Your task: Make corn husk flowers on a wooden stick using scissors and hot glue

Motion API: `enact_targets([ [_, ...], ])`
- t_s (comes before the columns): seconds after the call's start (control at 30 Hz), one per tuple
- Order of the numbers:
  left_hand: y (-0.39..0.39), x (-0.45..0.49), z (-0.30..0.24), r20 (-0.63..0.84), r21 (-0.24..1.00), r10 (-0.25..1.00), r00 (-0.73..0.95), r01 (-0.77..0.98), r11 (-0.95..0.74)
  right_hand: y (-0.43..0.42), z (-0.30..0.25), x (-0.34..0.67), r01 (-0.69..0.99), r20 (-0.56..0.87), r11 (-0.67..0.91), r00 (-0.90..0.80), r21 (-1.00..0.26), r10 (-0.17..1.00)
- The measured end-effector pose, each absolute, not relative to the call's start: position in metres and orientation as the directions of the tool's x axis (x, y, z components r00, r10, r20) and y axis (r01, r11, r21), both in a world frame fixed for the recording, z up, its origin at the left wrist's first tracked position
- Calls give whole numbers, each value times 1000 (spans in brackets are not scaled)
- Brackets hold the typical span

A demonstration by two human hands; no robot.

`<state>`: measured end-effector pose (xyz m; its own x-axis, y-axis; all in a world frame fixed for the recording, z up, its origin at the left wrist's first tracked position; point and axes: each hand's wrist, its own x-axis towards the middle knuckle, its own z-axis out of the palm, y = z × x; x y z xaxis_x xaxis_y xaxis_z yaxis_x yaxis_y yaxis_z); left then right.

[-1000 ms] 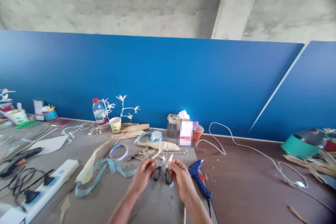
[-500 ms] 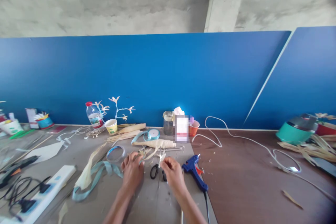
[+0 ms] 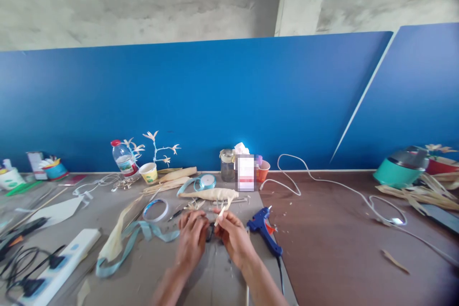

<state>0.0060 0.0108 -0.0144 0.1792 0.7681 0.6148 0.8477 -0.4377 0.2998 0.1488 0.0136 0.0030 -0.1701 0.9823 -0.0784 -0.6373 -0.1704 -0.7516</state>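
Right grip (image 3: 217, 220): pinched on pale strip (image 3: 223, 211)
Left grip (image 3: 193, 232): curled, hold unclear
Glue gun (image 3: 266, 233): along tabletop seam (image 3: 292, 291)
Brown tabletop (image 3: 333, 248): broad, lower right

L hand (image 3: 193, 234) & R hand (image 3: 231, 234): both bare. L forearm (image 3: 170, 284) & R forearm (image 3: 263, 277) bare too, as far up as I can see from here. L hand has slim fingers, w/ knuckles as low bumps across the back; a bit blurry, so nails are too small to tell. L wrist (image 3: 184, 262) narrower than the hand, then the arm thickens twd the elbow end, edges smeared. R hand sim. build, w/ rounded back. R wrist (image 3: 247, 259) slim, smooth; arm above it widens gradually, approx. same shape as L. Upper arms & torso out of my view.
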Motion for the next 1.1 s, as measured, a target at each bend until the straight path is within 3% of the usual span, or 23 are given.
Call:
enact_targets([
  [0.13, 13, 4, -15, 588, 358, 789, 180, 816, -453, 18, 4, 155, -644, -68, -107, -85, -758, 994],
  [0.23, 20, -9, -18, 531, 387, 847, -24, 896, -217, 24, -2, 161, -522, -65, -39, 31, -852, 997],
  [0.33, 26, -16, -21, 424, 307, 900, -98, 951, -41, 29, -9, 164, -362, -56, -23, 82, -932, 995],
  [0.53, 30, -12, -26, 339, 215, 936, -93, 976, 19, 30, -11, 165, -178, -17, 1, 102, -984, 995],
  [0.63, 33, -14, -28, 332, 254, 936, -115, 967, 29, 30, -8, 167, -103, 60, 73, 118, -992, 991],
  [0.73, 36, -20, -29, 357, 386, 913, -196, 921, 47, 31, -8, 169, -64, 91, 103, 159, -993, 983],
  [0.83, 38, -23, -24, 365, 640, 892, -268, 767, -32, 30, -9, 169, -144, 70, 88, 124, -986, 990],
  [0.93, 35, -21, -17, 297, 874, 909, -291, 468, -135, 26, -5, 165, -303, 15, 5, -29, -953, 999],
  [1.0, 31, -17, -12, 213, 961, 938, -274, 234, -150, 22, 0, 161, -380, 20, -25, -114, -924, 993],
  [1.1, 25, -8, -7, 99, 988, 985, -139, -108, -114, 16, 7, 156, -443, 66, -22, -181, -896, 981],
])
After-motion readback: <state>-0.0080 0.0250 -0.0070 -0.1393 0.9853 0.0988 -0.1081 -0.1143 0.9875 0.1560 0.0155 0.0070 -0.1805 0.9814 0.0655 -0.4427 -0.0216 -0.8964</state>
